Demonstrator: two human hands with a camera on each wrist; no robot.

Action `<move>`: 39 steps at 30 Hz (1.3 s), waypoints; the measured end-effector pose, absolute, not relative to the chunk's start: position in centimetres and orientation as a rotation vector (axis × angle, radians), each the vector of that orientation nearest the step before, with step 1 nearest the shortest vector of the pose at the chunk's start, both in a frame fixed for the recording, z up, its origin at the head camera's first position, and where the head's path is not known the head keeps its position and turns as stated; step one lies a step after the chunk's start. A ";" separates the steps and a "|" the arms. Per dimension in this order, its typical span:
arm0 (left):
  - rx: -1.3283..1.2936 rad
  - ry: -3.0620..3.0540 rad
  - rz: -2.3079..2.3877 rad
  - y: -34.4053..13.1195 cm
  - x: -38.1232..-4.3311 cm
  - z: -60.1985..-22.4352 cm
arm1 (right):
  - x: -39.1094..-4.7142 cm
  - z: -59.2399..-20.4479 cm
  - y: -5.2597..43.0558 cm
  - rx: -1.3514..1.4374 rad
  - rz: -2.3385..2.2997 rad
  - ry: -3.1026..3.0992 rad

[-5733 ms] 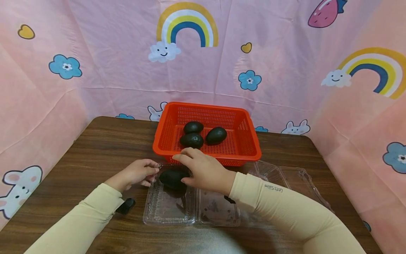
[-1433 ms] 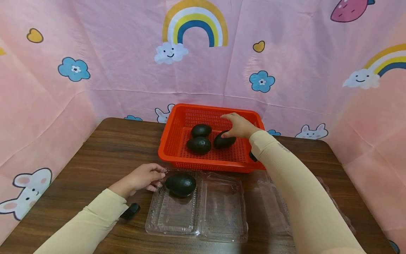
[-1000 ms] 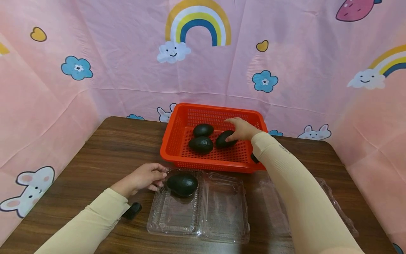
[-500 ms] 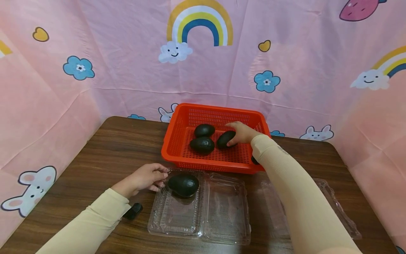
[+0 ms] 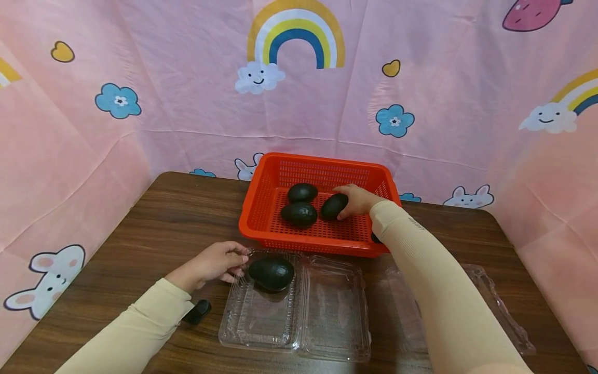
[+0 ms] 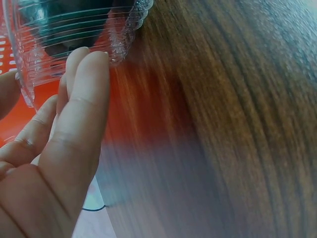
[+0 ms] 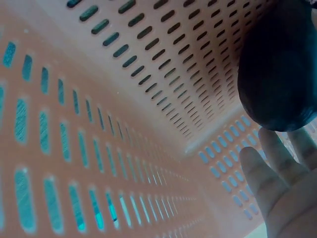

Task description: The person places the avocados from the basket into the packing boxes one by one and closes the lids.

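Observation:
In the head view, my right hand (image 5: 357,200) reaches into the red plastic basket (image 5: 317,245) and grips a dark green avocado (image 5: 334,206), thumb on the near side. The right wrist view has the fingertips (image 7: 270,136) against the lower end of that avocado (image 7: 277,74). Another avocado (image 5: 299,214) and a third avocado (image 5: 302,192) lie beside it. My left hand (image 5: 217,262) pinches the far left corner of an opened clear plastic clamshell (image 5: 261,324). One avocado (image 5: 272,274) lies in the back of the clamshell's left half. In the left wrist view, fingers (image 6: 81,99) touch its ridged wall.
A second clear clamshell (image 5: 495,306) lies to the right, partly behind the right forearm. Everything stands on a dark wood table (image 5: 154,228). Patterned pink cloth (image 5: 201,104) surrounds the table at the back and sides. A black wrist device (image 5: 197,311) sits under the left sleeve.
Earlier my right hand was at the avocado over the clamshell. That avocado now rests there, and the hand has moved into the basket and closed round another, turning it slightly. The left hand stays.

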State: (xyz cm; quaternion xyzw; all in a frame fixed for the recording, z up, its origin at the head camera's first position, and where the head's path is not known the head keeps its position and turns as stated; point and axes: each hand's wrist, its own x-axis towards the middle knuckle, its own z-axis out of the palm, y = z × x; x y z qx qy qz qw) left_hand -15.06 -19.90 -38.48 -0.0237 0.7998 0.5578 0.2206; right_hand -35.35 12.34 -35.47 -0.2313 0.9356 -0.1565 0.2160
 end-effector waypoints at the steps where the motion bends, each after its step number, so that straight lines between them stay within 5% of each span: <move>1: -0.068 2.212 1.543 -19.9 -15.1 -38.5 | -35.4 -35.5 12.3 -0.641 -0.430 2.592; 39: -0.090 2.208 1.547 -20.0 -15.1 -38.6 | -35.5 -35.8 11.9 -0.627 -0.370 2.566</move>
